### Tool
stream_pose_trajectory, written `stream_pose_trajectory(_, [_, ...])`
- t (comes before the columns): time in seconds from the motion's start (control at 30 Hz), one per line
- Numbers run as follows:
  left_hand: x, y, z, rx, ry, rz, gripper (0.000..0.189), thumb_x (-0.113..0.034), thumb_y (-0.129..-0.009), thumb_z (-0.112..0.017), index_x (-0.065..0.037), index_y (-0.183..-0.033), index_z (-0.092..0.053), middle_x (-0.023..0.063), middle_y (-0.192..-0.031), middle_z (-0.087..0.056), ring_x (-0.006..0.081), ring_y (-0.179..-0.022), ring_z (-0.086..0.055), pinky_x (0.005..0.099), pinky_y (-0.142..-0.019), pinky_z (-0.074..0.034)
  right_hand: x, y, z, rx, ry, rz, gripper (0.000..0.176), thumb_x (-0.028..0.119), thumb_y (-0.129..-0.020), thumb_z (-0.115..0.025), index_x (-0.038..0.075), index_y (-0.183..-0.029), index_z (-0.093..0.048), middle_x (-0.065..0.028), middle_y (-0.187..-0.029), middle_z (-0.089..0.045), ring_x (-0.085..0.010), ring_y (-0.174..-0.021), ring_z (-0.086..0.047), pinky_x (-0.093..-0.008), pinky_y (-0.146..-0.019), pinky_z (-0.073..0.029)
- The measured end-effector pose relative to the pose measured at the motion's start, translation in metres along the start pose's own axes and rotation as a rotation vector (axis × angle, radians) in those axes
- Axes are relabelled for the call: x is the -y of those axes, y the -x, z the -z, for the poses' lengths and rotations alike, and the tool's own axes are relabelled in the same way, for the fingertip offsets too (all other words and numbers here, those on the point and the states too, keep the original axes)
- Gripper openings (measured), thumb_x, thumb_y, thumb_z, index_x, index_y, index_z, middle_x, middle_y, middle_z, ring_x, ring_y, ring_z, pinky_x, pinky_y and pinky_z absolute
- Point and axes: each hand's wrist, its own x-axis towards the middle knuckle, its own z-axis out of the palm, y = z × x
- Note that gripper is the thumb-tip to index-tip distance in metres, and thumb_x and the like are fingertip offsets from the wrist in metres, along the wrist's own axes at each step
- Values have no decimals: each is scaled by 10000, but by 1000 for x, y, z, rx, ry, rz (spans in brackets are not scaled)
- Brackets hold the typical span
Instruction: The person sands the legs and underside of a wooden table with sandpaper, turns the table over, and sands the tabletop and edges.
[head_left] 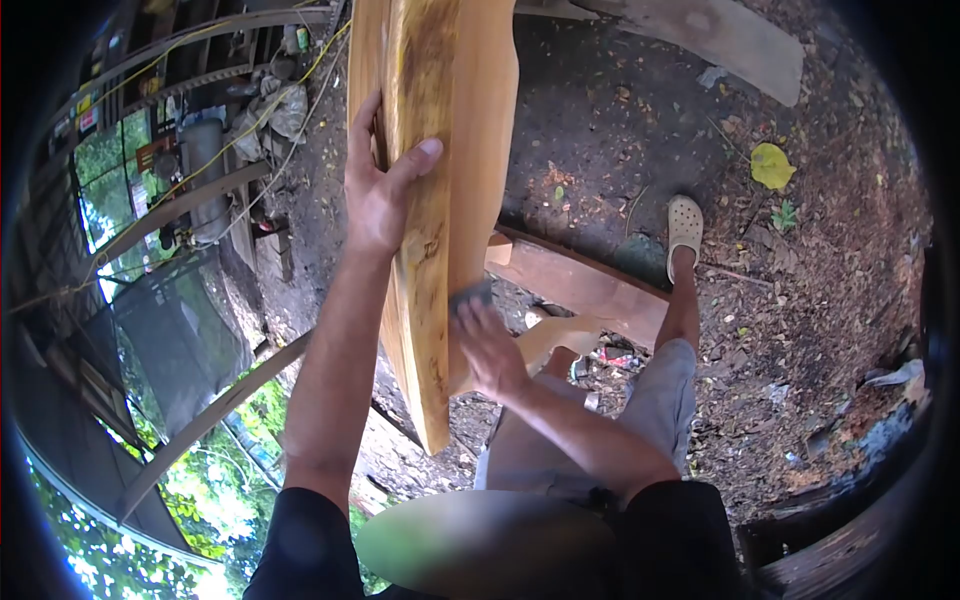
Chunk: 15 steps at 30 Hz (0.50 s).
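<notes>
A long, pale yellow-brown wooden slab (480,130) with a rough, darker edge runs from the top of the head view down to a narrow tip. My left hand (382,195) is closed around that edge, its thumb on the near face and the fingers going behind, partly hidden. Lower down, my right hand (490,350) presses a small dark grey sheet of sandpaper (473,296) against the slab's side face. The fingers of this hand are slightly blurred and lie over the sheet.
A reddish-brown plank (580,285) lies below, beside my foot in a beige clog (685,235). A broad, flat board (715,45) rests on the leaf-strewn ground at upper right. Curved timbers (215,400) and a yellow cord (255,125) are at left.
</notes>
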Motion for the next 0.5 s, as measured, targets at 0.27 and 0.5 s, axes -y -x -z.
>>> stream_pose_trajectory(0.27, [-1, -2, 8, -11, -49, -16, 843, -138, -859, -817, 38, -1571, -400, 216, -1397, -616, 267, -1233, -639, 373, -1049, -532, 25, 93, -27, 277, 5, -15, 729, 81, -796, -677, -37, -1502, -543, -194, -1659, -432, -390, -1600, -313, -560, -1324, -247])
stream_pose_trajectory(0.5, [3, -1, 7, -20, -81, -43, 825, -147, -850, -825, 41, -1548, -426, 208, -1338, -653, 265, -1174, -669, 372, -1009, -557, 28, 151, -29, 519, 3, 89, 695, 108, -795, -675, -7, -1475, -586, -176, -1560, -556, -332, -1515, -454, -507, -1284, -329])
